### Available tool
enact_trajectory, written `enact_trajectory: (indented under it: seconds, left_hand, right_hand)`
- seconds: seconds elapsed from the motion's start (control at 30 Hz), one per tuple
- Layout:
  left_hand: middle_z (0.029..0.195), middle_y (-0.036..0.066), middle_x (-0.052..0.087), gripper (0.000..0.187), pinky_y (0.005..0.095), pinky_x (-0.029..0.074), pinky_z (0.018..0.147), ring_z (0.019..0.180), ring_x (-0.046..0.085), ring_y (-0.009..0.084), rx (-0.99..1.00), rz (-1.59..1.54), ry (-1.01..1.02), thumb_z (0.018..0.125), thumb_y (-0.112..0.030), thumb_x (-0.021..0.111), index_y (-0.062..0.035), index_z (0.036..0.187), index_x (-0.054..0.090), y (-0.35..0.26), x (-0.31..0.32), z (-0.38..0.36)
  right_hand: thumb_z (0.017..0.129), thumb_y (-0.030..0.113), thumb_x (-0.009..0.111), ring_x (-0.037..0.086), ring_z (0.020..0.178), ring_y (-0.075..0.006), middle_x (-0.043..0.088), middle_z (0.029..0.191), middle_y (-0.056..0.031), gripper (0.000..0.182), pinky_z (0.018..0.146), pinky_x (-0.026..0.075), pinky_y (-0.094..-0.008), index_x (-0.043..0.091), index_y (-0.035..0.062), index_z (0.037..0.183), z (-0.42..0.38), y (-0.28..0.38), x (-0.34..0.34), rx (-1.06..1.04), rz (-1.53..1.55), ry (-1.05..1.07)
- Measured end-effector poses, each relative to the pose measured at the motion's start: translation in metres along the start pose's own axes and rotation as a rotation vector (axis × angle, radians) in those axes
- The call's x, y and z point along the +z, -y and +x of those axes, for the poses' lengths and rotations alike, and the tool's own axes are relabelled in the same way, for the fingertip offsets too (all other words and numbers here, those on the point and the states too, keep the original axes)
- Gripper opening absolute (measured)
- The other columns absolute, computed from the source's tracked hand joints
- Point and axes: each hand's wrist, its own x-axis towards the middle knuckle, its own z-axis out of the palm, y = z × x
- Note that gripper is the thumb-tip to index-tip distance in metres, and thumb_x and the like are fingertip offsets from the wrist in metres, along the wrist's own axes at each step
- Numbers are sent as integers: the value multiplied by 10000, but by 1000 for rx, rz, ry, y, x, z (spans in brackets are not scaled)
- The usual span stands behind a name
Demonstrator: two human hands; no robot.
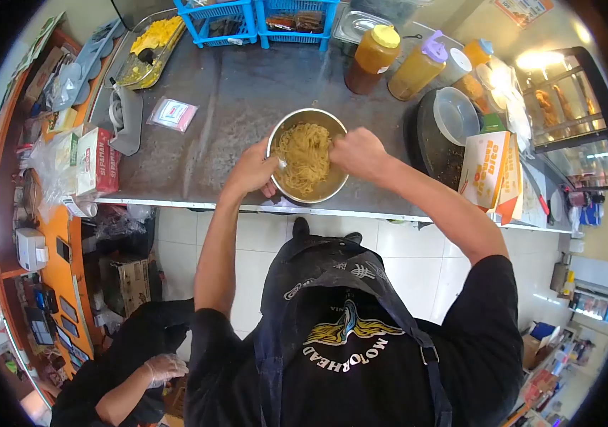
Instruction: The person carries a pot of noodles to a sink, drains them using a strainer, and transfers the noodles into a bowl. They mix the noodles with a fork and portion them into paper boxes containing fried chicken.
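Observation:
A round metal bowl (pixel 329 188) sits near the front edge of the steel counter, with a tangle of yellowish noodles (pixel 302 155) inside. My left hand (pixel 252 171) grips the bowl's left side, its thumb at the rim and fingers around the outer wall. Over the right part of the bowl, my right hand (pixel 359 154) is closed like a fist beside the noodles. Whatever it may hold is hidden by the fingers.
Sauce bottles (pixel 373 60) stand at the back right, near a dark pan (pixel 428 135) and printed cartons (pixel 485 171). Blue baskets (pixel 295 25) and a tray of yellow food (pixel 158 35) line the back. A person with a gloved hand (pixel 165 368) is at lower left.

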Motion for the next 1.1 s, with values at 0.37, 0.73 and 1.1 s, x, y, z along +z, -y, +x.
enact_trajectory:
  seconds: [0.37,0.73,1.1]
  left_hand:
    - [607,134,590,618,288,476,355,409,569,166,-21,-194,-220,849,-22,409,-154,1424,224,23,39,-15]
    - [628,184,592,326,276,494,351,416,577,216,11,-689,-400,795,-31,392,37,1109,446,49,70,-13]
    - [646,214,597,260,287,509,358,441,597,244,-14,-942,-461,813,-21,403,39,1061,452,53,72,9]
  right_hand:
    - [768,174,593,658,715,-266,663,741,-113,137,632,510,-385,712,119,811,-43,33,37,347,407,188]
    - [751,89,578,579,593,-270,580,661,-105,135,541,464,-388,670,34,832,-70,54,68,633,719,-574]
    - [667,65,582,513,756,-181,519,746,-30,271,669,425,-293,635,5,926,-135,16,30,230,153,-506]
